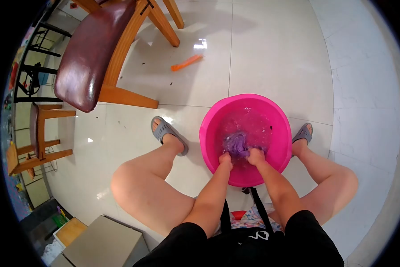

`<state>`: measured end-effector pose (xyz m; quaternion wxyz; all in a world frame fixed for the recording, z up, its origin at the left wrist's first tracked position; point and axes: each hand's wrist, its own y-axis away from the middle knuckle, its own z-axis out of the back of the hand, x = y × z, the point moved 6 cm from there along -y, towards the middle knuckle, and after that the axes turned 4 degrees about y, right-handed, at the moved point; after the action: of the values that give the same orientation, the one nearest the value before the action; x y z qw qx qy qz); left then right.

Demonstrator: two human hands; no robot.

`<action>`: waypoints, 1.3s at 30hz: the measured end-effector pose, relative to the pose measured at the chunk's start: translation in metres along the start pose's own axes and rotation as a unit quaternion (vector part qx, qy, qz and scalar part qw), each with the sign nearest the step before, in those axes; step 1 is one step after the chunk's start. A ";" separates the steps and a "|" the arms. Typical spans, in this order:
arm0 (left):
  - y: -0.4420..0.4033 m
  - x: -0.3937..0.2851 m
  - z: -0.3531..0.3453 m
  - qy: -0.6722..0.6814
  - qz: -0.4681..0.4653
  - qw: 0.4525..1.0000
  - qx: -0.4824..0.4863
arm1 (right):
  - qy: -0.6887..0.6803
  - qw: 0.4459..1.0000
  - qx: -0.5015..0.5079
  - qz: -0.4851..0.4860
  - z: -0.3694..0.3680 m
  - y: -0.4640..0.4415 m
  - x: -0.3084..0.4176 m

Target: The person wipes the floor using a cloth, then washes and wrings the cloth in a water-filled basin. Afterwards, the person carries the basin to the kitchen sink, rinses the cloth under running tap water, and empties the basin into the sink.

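A bright pink basin (209, 129) stands on the tiled floor between my feet, with water in it. Bunched purple cloth (236, 143) lies wet in the water. My left hand (225, 159) is closed at the lower left edge of the cloth. On the right side, my right hand (256, 156) grips the cloth with its fingers wrapped round it. Parts of both hands' fingers are hidden by the cloth and water.
A wooden chair (131, 42) with a dark red seat stands at the upper left, another further left. An orange object (186, 62) lies on the floor. A grey box (104, 244) is at the lower left. A white wall (364, 107) runs along the right.
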<state>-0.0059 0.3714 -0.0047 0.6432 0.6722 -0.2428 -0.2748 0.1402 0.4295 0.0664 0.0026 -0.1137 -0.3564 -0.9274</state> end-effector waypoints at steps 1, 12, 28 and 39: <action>0.000 -0.001 -0.001 0.001 0.001 1.000 0.001 | 0.002 1.000 0.000 0.000 0.003 -0.002 -0.001; -0.003 -0.007 -0.017 -0.007 -0.005 0.996 0.088 | -0.241 0.955 -0.166 0.059 0.177 0.091 0.057; 0.075 0.007 -0.056 -0.088 0.242 0.957 0.132 | 0.016 0.995 -0.078 -0.055 0.034 0.014 0.038; 0.079 -0.012 -0.095 -0.080 0.197 0.908 0.361 | -0.243 0.923 -0.168 0.245 0.169 0.130 0.074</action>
<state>0.0525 0.4449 0.0771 0.3764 0.7725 -0.5038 -0.0886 0.1144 0.4500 0.2896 0.1237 -0.4184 -0.1456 -0.8880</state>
